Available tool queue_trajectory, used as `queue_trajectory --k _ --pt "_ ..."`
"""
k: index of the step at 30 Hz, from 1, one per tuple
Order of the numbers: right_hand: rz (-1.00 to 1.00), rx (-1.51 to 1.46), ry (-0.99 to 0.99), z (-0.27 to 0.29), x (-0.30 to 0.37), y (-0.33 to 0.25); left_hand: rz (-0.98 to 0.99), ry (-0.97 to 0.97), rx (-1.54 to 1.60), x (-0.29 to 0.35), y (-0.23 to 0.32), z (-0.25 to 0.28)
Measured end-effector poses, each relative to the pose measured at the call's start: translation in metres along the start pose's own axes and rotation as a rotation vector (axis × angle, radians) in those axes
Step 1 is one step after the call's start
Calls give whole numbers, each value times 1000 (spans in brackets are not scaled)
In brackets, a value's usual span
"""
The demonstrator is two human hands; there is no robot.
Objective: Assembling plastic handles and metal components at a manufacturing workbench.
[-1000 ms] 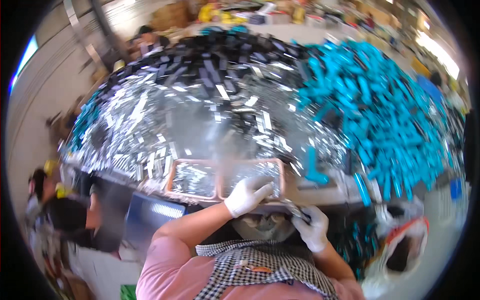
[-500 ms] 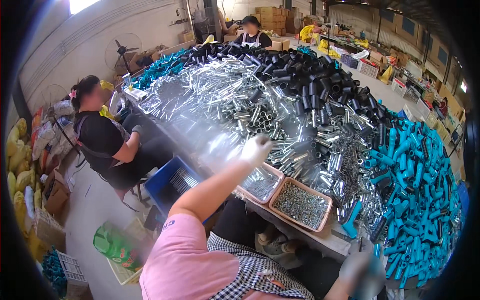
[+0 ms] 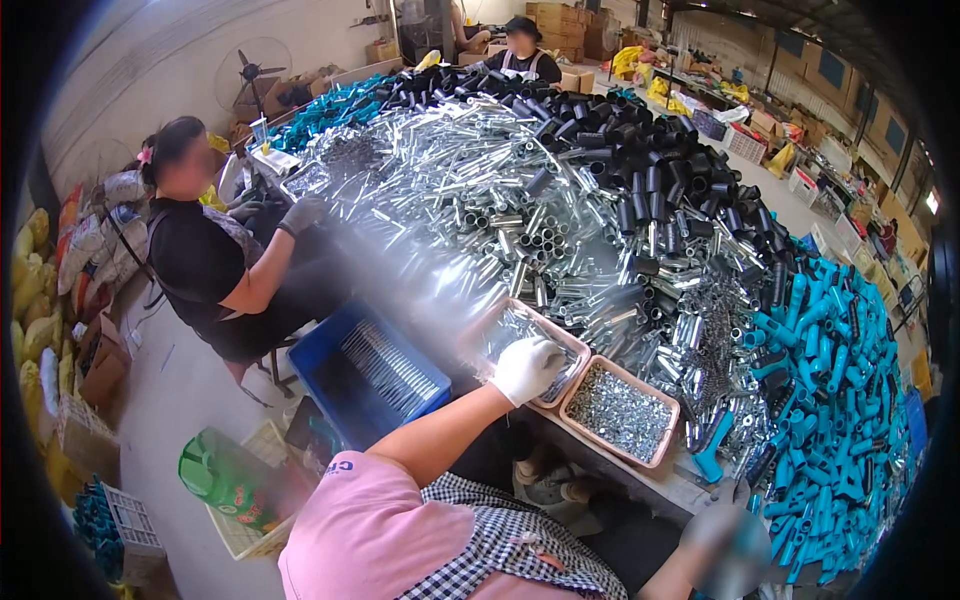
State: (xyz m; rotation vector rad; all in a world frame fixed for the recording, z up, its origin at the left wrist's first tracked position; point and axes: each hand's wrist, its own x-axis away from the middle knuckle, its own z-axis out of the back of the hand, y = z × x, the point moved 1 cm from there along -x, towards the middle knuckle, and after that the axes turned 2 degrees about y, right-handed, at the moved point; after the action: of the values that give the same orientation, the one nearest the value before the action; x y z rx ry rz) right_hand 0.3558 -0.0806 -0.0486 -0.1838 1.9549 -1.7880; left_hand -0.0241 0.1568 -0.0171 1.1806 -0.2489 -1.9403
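My left hand [image 3: 528, 370], in a white glove, is over the near side of a pink tray [image 3: 482, 335] of thin metal pieces. Its fingers are curled together, and what they hold, if anything, is hidden. Beside it stands a second pink tray [image 3: 655, 462] filled with small shiny metal parts. Low at the right, by the table's edge, my right hand [image 3: 712, 550] is badly blurred; a hint of teal shows in the smear, but neither fingers nor a held thing can be made out. A teal handle-shaped piece [image 3: 713, 450] lies just beyond it.
Heaps of metal tubes [image 3: 515, 235], black sleeves [image 3: 660, 170] and teal handles [image 3: 830, 350] cover the table. Left of me stands a blue crate [image 3: 335, 385] with metal rods. One co-worker [image 3: 200, 240] sits at the left, another [image 3: 525, 60] at the far side. A green bag [image 3: 225, 480] is low left.
My left hand has come back from over the metal heap to the near pink tray. My right hand stays low at the right. The left co-worker's gloved hand has risen toward the table.
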Motion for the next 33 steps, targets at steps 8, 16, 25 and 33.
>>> queue_trajectory --k 8,16,25,33 --pt "34 103 -3 8 -6 20 15 -16 -23 0 8 2" --pt "41 186 -39 8 -4 20 8 -13 -28 0 7 4" --pt "-22 209 -66 4 2 7 -13 8 -45 3 7 2" --pt "48 232 -65 18 -11 35 -10 10 -35 -1 11 2"
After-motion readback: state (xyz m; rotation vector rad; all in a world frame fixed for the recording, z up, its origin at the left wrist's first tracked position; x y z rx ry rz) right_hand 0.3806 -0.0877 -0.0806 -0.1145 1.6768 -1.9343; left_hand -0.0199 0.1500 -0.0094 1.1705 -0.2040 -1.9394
